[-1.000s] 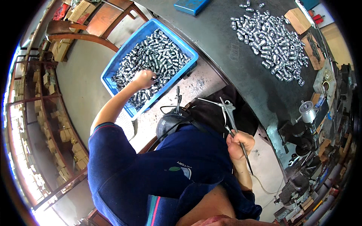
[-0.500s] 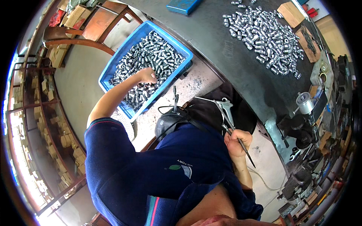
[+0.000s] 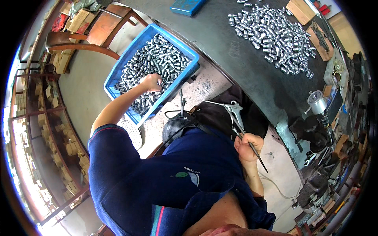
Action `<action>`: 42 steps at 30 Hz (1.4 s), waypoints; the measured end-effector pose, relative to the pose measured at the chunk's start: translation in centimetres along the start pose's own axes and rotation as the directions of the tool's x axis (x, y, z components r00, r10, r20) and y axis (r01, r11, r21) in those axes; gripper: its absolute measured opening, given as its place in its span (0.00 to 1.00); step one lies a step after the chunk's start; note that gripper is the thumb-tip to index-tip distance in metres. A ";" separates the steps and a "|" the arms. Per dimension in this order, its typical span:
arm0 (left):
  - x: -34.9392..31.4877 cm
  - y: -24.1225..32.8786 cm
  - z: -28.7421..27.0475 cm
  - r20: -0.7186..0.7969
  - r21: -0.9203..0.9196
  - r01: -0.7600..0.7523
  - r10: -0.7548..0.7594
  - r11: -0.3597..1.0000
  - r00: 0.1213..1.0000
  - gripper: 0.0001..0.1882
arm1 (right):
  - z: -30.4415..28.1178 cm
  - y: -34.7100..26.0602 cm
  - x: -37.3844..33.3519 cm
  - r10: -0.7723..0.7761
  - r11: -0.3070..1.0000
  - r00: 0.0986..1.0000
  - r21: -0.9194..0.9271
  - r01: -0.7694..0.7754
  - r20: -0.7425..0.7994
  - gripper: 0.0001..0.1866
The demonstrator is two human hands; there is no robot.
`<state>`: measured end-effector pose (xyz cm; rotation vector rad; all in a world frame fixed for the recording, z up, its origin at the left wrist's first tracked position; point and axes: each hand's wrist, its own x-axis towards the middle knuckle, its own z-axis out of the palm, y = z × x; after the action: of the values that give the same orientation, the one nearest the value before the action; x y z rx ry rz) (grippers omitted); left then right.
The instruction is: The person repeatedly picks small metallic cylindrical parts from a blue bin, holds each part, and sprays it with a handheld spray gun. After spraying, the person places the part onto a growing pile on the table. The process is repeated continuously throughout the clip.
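Note:
My left hand is closed over the metal fittings in a blue plastic crate, its fingertips turned down. What it holds, if anything, is hidden. On the right, in front of my lap, my right hand grips a thin dark pointed rod, its tip slanting down to the right. A grey air blow gun with a long thin nozzle lies over the dark cloth by my lap, just beyond the right hand.
A dark workbench holds a heap of shiny metal fittings, a blue case and wooden blocks. Tools and a cylindrical metal device crowd its right side. A wooden chair stands behind the crate; shelves line the left.
My left hand has shifted slightly down and left over the fittings in the crate. The right hand keeps its grip on the rod. The whole view has shifted slightly.

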<state>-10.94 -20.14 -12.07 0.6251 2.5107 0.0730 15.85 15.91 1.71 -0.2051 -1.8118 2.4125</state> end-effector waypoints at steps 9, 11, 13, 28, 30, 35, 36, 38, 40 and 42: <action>-2.6 6.0 -7.0 -0.073 -0.827 -0.007 -0.095 0.563 0.993 0.13 | -0.1 0.0 0.1 -0.009 0.998 1.000 -0.058 0.008 -0.007 0.13; -3.8 10.9 -9.4 -0.138 -0.933 -0.152 0.067 0.325 0.988 0.17 | 0.0 -0.1 0.4 -0.024 0.993 1.000 -0.115 0.023 -0.004 0.13; -4.8 15.5 -10.2 -0.100 -0.984 -0.131 0.237 0.119 0.966 0.15 | 0.1 -0.1 0.7 -0.062 0.983 0.998 -0.174 0.061 0.001 0.15; -5.7 24.2 -6.7 0.070 -0.996 0.091 0.488 -0.019 0.870 0.17 | 0.0 -0.4 3.0 -0.149 0.934 0.984 -0.312 0.173 0.100 0.15; -6.0 24.8 -7.1 0.046 -0.997 0.015 0.455 0.072 0.890 0.17 | 0.0 -0.6 3.4 -0.148 0.924 0.979 -0.333 0.188 0.142 0.14; -5.8 25.3 -8.4 0.051 -0.974 -0.058 0.462 0.218 0.885 0.08 | -0.2 -0.5 3.5 -0.126 0.900 0.981 -0.400 0.176 0.147 0.12; -5.9 25.4 -8.5 0.002 -0.963 -0.125 0.470 0.241 0.883 0.07 | -0.2 -0.4 3.5 -0.124 0.900 0.982 -0.400 0.172 0.144 0.12; -5.9 25.6 -8.4 -0.093 -0.924 -0.258 0.489 0.282 0.867 0.06 | -0.3 -0.3 3.5 -0.144 0.908 0.982 -0.377 0.181 0.125 0.12; -5.6 25.7 -8.1 -0.144 -0.924 -0.301 0.515 0.235 0.845 0.08 | -0.4 -0.2 3.5 -0.156 0.916 0.982 -0.358 0.182 0.102 0.12; -5.6 26.0 -8.0 -0.157 -0.944 -0.279 0.510 0.173 0.846 0.10 | -0.5 0.0 3.5 -0.159 0.923 0.984 -0.340 0.177 0.081 0.12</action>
<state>-0.07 1.08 2.08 0.6515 1.5122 1.5421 12.47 16.96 1.45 -0.0146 -2.1707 1.9891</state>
